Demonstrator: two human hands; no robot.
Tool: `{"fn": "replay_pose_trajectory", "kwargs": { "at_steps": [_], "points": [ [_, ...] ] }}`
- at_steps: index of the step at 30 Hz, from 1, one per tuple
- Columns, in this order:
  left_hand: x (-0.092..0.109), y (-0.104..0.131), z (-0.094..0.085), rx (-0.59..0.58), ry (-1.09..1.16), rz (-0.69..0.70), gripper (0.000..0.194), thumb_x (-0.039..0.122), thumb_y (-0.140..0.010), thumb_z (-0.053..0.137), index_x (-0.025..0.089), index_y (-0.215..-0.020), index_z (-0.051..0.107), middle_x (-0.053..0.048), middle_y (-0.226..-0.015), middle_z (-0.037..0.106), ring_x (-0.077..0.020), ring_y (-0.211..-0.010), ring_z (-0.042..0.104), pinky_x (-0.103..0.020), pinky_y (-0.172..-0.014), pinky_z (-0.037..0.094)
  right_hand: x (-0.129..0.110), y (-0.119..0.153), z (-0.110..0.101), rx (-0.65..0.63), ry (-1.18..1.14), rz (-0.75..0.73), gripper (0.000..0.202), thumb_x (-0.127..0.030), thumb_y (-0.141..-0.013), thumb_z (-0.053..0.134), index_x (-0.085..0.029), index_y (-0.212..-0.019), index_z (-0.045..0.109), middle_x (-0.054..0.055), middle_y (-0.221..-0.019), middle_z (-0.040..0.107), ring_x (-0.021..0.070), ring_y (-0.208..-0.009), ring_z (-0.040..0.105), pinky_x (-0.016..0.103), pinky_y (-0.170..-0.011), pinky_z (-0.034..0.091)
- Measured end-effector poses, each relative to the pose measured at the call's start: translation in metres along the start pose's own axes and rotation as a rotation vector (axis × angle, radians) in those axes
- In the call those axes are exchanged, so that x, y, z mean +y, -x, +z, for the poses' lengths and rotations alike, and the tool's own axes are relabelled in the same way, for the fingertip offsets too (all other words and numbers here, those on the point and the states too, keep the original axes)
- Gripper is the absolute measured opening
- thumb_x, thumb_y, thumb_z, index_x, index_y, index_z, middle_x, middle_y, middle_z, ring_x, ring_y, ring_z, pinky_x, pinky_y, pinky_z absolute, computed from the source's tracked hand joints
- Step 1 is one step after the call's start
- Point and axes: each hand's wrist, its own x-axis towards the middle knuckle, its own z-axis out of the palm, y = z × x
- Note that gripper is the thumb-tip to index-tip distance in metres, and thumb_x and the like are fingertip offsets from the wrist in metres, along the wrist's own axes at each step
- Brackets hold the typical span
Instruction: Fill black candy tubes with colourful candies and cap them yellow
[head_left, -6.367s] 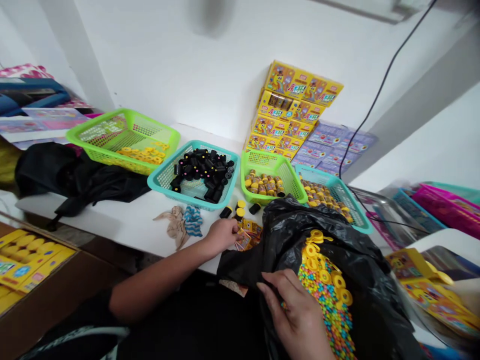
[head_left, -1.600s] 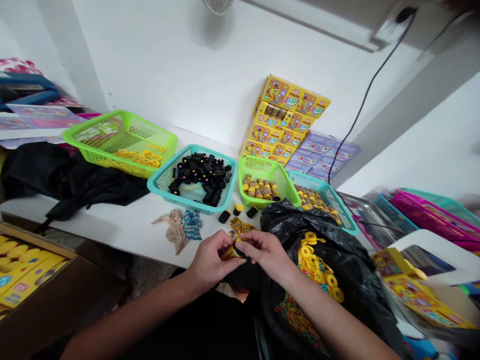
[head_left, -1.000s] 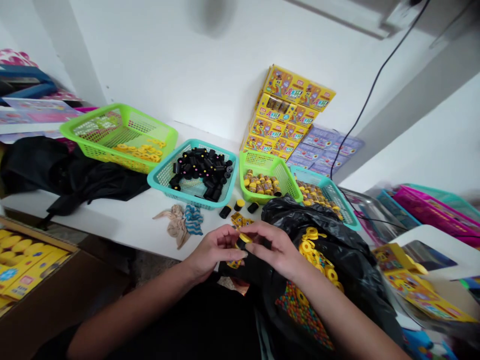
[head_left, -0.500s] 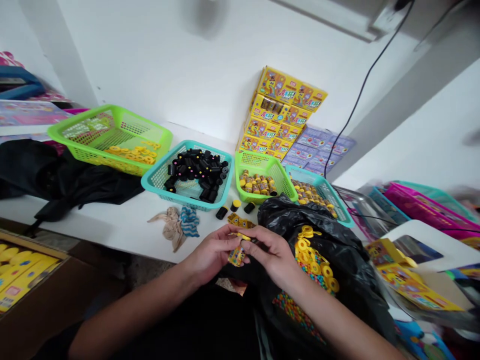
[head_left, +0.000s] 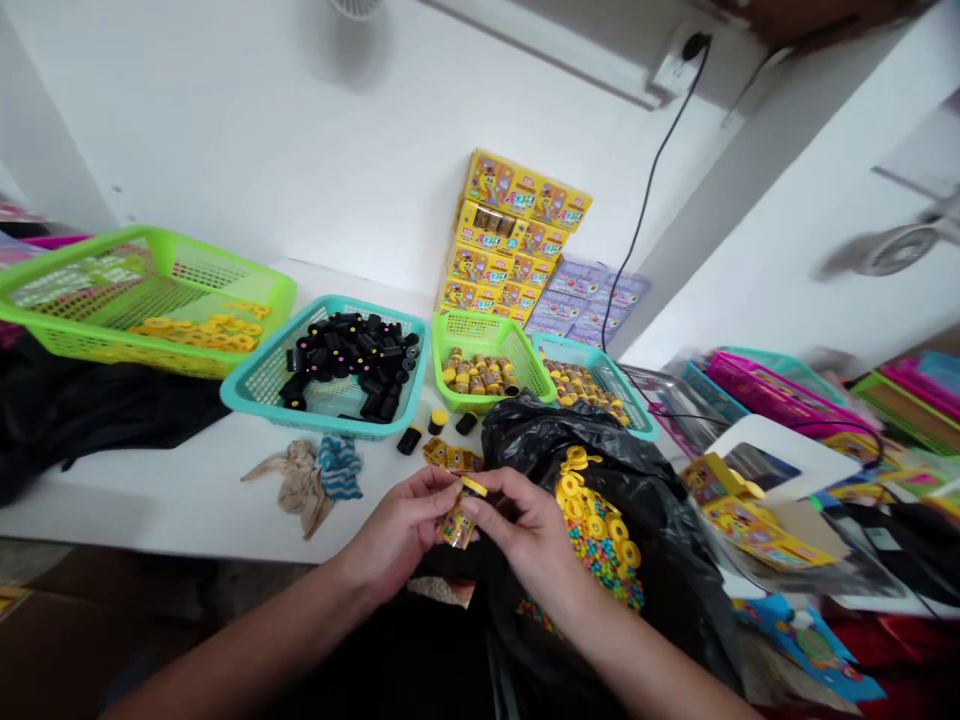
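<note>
Between both hands is a small cylinder with a yellow top (head_left: 472,487) and a printed yellow wrapper. My left hand (head_left: 401,530) pinches it from the left, and my right hand (head_left: 521,515) grips it from the right. Just beyond my fingers lies a strip of printed yellow labels (head_left: 451,456). Behind that strip stand a few small black cylinders (head_left: 409,440), one with a yellow top (head_left: 437,421). Close to my right forearm, a black plastic bag (head_left: 675,545) holds yellow rings (head_left: 596,526) and many coloured beads (head_left: 600,560).
A teal basket (head_left: 247,385) holds black cylinders. Wrapped cylinders fill a green basket (head_left: 491,325) and another teal basket (head_left: 637,412). A large green basket (head_left: 112,340) holds yellow pieces. Yellow boxes (head_left: 517,240) are stacked by the wall. A cloth (head_left: 304,485) lies left.
The view has turned to the right, so the baskets and boxes appear further left. The cylinder between my hands now stands more upright, with its yellow top and wrapper showing more fully.
</note>
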Motion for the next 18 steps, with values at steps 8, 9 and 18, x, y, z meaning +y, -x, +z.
{"fn": "replay_pose_trajectory", "kwargs": {
  "at_steps": [8, 9, 18],
  "points": [
    [-0.003, -0.011, 0.004, -0.075, -0.047, -0.076, 0.023, 0.036, -0.084, 0.067, 0.014, -0.091, 0.065, -0.006, -0.08, 0.066, -0.0164, -0.069, 0.063, -0.028, -0.061, 0.053, 0.003, 0.002, -0.003, 0.099, 0.014, -0.088, 0.007, -0.022, -0.078, 0.07, -0.02, -0.083, 0.066, -0.001, -0.076, 0.064, 0.0121, -0.066, 0.06, 0.024, -0.062, 0.05],
    [-0.003, -0.014, 0.004, -0.091, -0.046, -0.112, 0.025, 0.038, -0.085, 0.065, 0.013, -0.091, 0.066, -0.007, -0.079, 0.067, -0.0169, -0.067, 0.063, -0.028, -0.059, 0.053, 0.001, 0.002, -0.006, 0.109, 0.08, -0.172, 0.008, -0.019, -0.079, 0.068, -0.02, -0.087, 0.066, 0.0, -0.08, 0.065, 0.0133, -0.071, 0.061, 0.026, -0.066, 0.051],
    [0.007, -0.048, 0.006, -0.148, -0.559, -0.027, 0.015, 0.017, -0.081, 0.06, 0.021, -0.081, 0.074, -0.002, -0.073, 0.071, -0.02, -0.076, 0.068, -0.026, -0.063, 0.056, -0.008, -0.001, -0.01, 0.119, 0.759, -0.537, 0.038, -0.033, -0.082, 0.059, -0.016, -0.116, 0.058, 0.004, -0.087, 0.066, 0.0173, -0.076, 0.06, 0.028, -0.069, 0.052]
  ]
}}
